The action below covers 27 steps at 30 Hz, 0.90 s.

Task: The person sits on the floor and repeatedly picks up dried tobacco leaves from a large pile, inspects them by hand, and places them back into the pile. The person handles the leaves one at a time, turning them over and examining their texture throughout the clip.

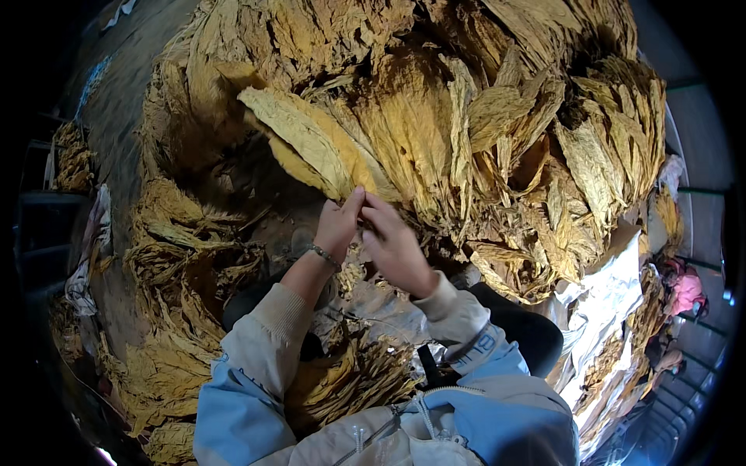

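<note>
Several dried, yellow-brown tobacco leaves (312,140) fan up and to the left from my hands, their narrow ends pinched together. My left hand (340,224), with a beaded bracelet at its wrist, grips these ends between thumb and fingers. Close against it, the fingertips of my right hand (393,244) meet the same stem ends; what exactly they pinch is partly hidden. Just beyond my hands rises a large heap of dried leaves (402,128). A dark hollow in the heap lies left of the held leaves.
More dried leaves (169,373) are piled at my left, with a bundle (344,384) close to my lap. White sheeting (606,291) covers part of the right side. Farther right, a person in pink (688,288) is near other leaf piles. Crumpled cloth (87,274) lies far left.
</note>
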Each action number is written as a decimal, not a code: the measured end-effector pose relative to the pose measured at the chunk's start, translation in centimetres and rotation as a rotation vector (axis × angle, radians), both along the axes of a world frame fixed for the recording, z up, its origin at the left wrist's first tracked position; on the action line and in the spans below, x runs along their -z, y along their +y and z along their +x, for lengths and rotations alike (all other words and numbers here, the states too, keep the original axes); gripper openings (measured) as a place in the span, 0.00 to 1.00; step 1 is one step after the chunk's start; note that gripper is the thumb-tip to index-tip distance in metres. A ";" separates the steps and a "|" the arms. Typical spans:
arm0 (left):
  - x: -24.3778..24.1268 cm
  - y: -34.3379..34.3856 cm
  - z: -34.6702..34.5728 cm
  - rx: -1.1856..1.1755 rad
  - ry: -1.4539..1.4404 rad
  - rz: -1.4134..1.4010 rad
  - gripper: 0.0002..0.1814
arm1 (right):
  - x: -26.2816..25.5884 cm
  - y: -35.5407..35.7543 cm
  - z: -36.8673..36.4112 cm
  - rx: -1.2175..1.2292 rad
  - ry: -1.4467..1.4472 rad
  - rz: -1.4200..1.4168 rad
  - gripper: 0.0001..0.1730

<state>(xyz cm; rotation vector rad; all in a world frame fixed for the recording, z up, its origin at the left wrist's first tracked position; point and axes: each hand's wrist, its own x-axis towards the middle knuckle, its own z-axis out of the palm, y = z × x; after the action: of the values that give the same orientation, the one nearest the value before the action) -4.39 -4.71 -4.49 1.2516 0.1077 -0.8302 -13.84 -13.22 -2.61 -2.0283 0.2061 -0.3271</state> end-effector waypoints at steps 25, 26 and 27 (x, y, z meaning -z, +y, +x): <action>-2.0 -0.1 1.3 -0.049 0.171 0.115 0.08 | 9.1 -17.9 -1.7 0.682 0.975 -0.559 0.19; -1.8 -0.2 1.4 -0.034 0.154 0.109 0.08 | 9.1 -18.8 -2.5 0.710 0.793 -0.567 0.17; -1.4 -0.4 1.3 -0.024 0.137 0.105 0.08 | 9.1 -19.2 -3.3 0.727 0.611 -0.570 0.15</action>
<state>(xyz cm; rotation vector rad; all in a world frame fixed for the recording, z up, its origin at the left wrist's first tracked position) -3.05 -5.12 -3.08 1.2882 0.2796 -0.8986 -17.10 -32.46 -11.71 -2.5073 1.3784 -0.2067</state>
